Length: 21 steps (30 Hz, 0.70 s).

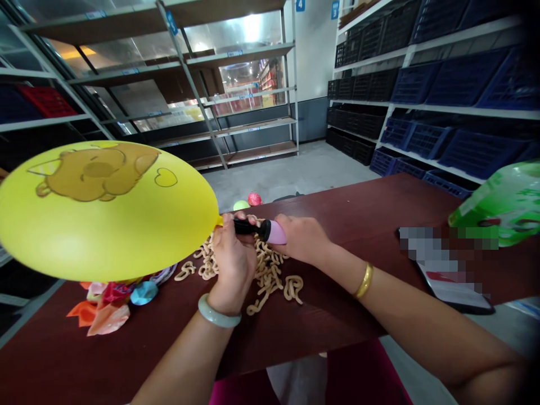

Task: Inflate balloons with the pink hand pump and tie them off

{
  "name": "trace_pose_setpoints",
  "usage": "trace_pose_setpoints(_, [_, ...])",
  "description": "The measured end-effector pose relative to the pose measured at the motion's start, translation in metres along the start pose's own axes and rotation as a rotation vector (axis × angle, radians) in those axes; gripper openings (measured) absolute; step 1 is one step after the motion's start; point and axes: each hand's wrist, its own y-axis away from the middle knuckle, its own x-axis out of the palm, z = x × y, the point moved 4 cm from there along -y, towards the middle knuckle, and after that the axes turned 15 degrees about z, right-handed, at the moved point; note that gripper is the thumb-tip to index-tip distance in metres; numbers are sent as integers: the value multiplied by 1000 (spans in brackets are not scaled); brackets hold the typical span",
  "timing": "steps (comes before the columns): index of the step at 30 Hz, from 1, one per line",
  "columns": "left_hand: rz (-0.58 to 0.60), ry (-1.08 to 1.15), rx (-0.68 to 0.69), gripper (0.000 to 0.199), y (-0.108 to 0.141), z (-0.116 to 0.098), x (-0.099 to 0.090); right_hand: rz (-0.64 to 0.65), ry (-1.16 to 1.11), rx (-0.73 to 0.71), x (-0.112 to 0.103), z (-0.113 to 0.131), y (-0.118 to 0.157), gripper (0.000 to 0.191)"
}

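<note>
A large inflated yellow balloon [126,230] with a printed bear and a heart fills the left side. My left hand [235,253], with a pale bangle at the wrist, is closed round the balloon's neck and the black nozzle end of a hand pump [248,226]. My right hand [306,239], wearing a gold bracelet, grips the pump's pink end. The pump lies nearly level between both hands. Beneath them, beige twisted pieces [270,270] are heaped on the dark red table [337,306].
Crumpled colourful pieces [107,309] lie at the table's left. A phone-like flat object [447,275] and a green-and-white bag [502,202] are at the right. Two small balls [254,198] show past the far edge. Shelves [248,124] with crates [430,140] stand behind.
</note>
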Motion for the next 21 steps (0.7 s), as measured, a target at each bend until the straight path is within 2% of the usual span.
trace_pose_setpoints(2, [-17,-15,21,14,-9,-12,-12,1,4,2,1,-4,-3,44])
trace_pose_setpoints(7, [-108,-25,79,17,-36,-42,-59,17,66,16,4,-25,-10,48])
trace_pose_setpoints(10, [-161,-3,84,16,-44,-49,-76,10,83,17,4,-33,-11,46])
trace_pose_setpoints(14, [-153,19,101,17,-42,-42,-72,28,94,38,3,-32,-9,43])
trace_pose_setpoints(21, [-108,38,21,21,-21,-5,-41,56,94,57,-2,-18,-2,39])
